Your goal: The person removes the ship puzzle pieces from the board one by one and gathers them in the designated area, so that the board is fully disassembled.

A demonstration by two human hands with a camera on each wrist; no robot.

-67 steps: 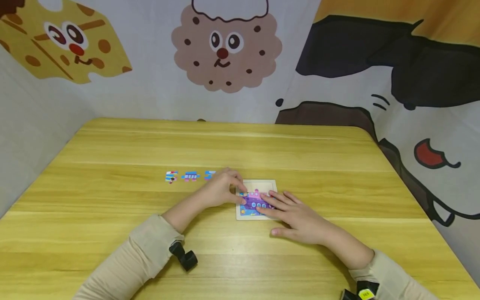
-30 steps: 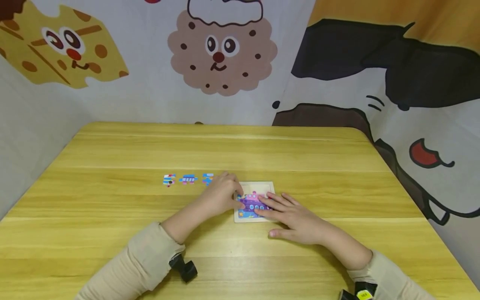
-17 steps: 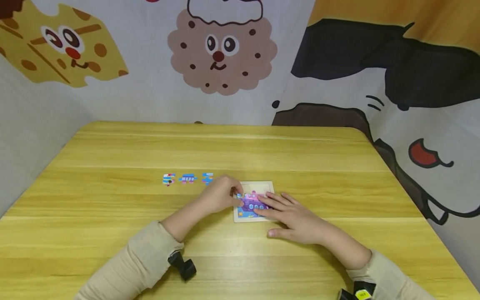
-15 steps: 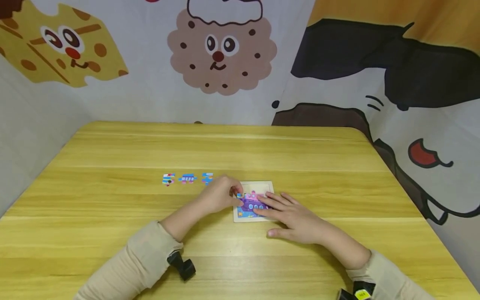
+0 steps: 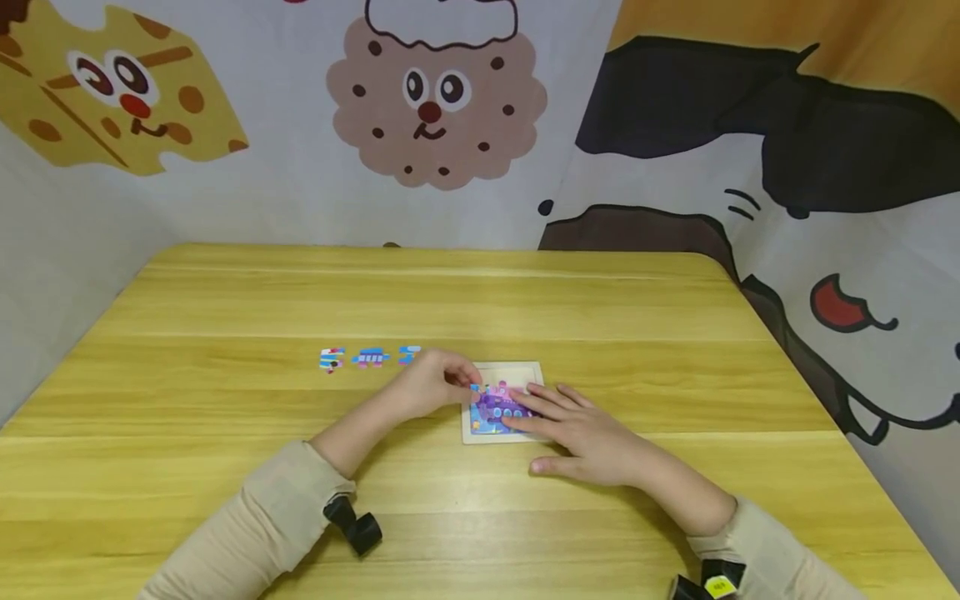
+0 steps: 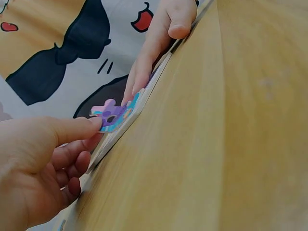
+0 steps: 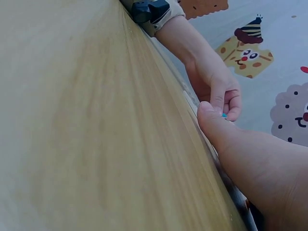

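My left hand (image 5: 429, 387) pinches a jigsaw piece (image 6: 111, 114) between thumb and fingers at the left side of a small wooden puzzle tray (image 5: 512, 373). Pink, purple and blue, the piece tilts up over the tray's edge in the left wrist view. Flat across the puzzle's right part lies my right hand (image 5: 592, 435), fingers straight and spread. A purple submarine picture (image 5: 504, 413) fills the lower part of the tray, partly covered by those fingers. Bare wood shows along the tray's top.
Left of the tray, three loose jigsaw pieces lie in a row: a striped one (image 5: 331, 360), a blue one with light windows (image 5: 371, 357), and another (image 5: 408, 355) beside the left hand. A cartoon-printed cloth (image 5: 300, 208) hangs behind the table (image 5: 465, 308).
My left hand has drawn slightly left, and its thumb and fingers now pinch a piece at the picture's left side. The right hand stays flat on the puzzle.
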